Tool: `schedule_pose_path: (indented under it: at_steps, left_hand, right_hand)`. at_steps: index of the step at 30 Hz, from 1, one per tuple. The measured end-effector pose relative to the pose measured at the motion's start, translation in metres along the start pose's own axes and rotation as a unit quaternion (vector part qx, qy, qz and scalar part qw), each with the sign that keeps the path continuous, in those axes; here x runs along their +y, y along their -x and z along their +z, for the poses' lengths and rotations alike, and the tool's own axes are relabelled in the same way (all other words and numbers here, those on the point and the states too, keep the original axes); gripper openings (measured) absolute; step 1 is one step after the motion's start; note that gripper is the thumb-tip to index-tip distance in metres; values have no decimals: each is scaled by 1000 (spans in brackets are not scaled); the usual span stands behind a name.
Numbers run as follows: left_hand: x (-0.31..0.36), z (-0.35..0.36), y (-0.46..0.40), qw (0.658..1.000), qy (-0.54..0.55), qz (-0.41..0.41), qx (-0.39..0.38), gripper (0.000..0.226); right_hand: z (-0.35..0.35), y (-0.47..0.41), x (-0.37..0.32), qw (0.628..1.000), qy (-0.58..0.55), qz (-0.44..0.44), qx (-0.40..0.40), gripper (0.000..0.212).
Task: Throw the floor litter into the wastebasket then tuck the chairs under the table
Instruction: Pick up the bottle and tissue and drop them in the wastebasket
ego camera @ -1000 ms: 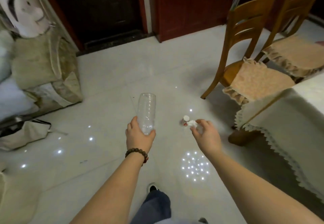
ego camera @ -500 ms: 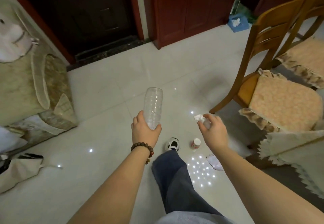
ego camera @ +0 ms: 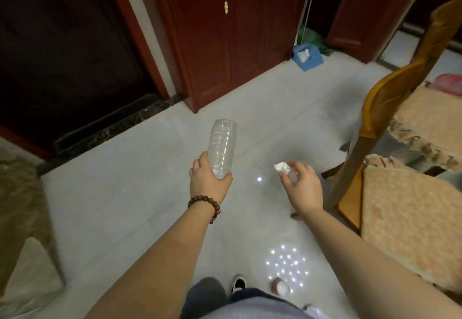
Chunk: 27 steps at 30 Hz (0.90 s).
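My left hand (ego camera: 208, 183) grips an empty clear plastic bottle (ego camera: 222, 147) near its neck end, its base pointing up and away. My right hand (ego camera: 301, 185) pinches a crumpled white tissue (ego camera: 281, 167) in its fingertips, held above the pale tiled floor. A small white-capped bottle (ego camera: 280, 287) lies on the floor by my feet. A blue wastebasket (ego camera: 308, 56) with white paper inside stands at the far wall beside the red cabinet. Two wooden chairs (ego camera: 390, 166) with beige cushions stand on the right, pulled out.
Dark red cabinet doors (ego camera: 232, 33) and a dark doorway (ego camera: 62, 51) fill the far side. A covered sofa (ego camera: 22, 208) sits at the left edge. My shoe (ego camera: 239, 282) shows at the bottom. Pink fabric (ego camera: 447, 85) lies far right.
I have stepped forward and the view has tilted up; the wastebasket looks nearer. The small capped bottle has slid toward the bottom of the view. Both hands keep their hold.
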<state>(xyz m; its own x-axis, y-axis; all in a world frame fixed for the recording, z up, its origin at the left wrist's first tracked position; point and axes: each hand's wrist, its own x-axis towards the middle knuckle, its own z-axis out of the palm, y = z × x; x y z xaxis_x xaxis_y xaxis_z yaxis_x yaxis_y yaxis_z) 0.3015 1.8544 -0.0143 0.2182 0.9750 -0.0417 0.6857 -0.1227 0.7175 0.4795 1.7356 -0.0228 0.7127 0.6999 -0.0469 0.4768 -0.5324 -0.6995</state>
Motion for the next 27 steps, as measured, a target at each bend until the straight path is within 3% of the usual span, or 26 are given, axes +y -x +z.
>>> schedule_pose_path:
  at_steps: [15,22,27]
  left_hand:
    - [132,142,-377,984,-25,132,-114,68]
    - [239,214,-526,968,-42,186,-163,69]
    - [318,298,-593,951,-46,223,-209,70]
  right_hand:
    - [25,-361,-23,987,-30,99,120,31]
    - [-13,-528,-32,973,-9,154,172,29]
    - [-48,-623,6,960,-11,191,207,30]
